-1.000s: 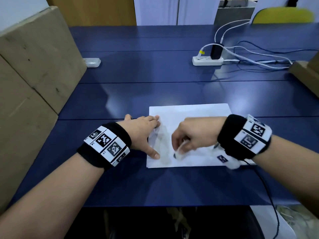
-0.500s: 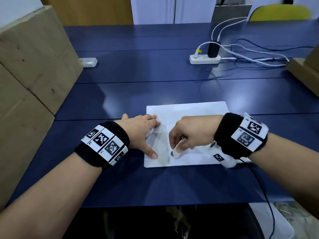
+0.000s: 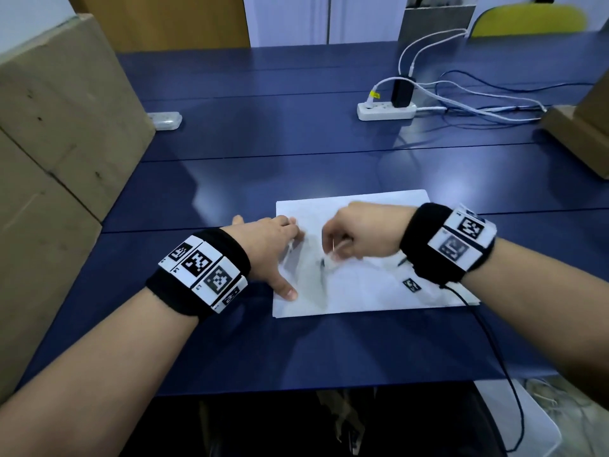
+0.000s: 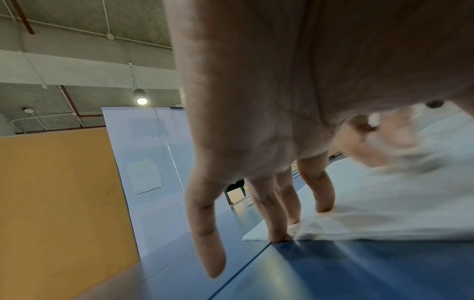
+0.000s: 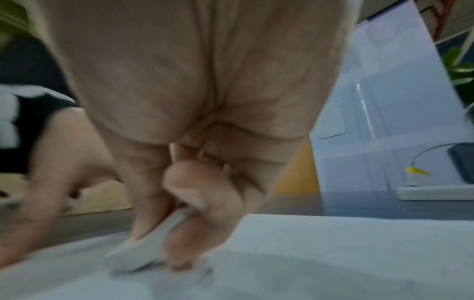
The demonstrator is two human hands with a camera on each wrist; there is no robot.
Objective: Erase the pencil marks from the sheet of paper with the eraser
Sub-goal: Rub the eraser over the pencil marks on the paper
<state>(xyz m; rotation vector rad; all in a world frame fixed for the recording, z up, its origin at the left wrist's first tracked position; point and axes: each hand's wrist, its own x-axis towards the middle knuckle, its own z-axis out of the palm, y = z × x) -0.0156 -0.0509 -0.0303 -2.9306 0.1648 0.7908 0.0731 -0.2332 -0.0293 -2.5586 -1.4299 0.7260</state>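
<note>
Your right hand [image 3: 359,235], pinching the eraser [image 3: 331,261], has rubbed slightly farther up the paper [image 3: 379,291]; your left hand [image 3: 273,245], fingers spread flat, still pins its left edge. Erasing continues.

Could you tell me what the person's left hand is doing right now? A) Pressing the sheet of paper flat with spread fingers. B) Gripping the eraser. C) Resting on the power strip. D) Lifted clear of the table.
A: the left hand lies with straight, spread fingers on the left edge of the sheet of paper, while the right hand holds the eraser.
</note>
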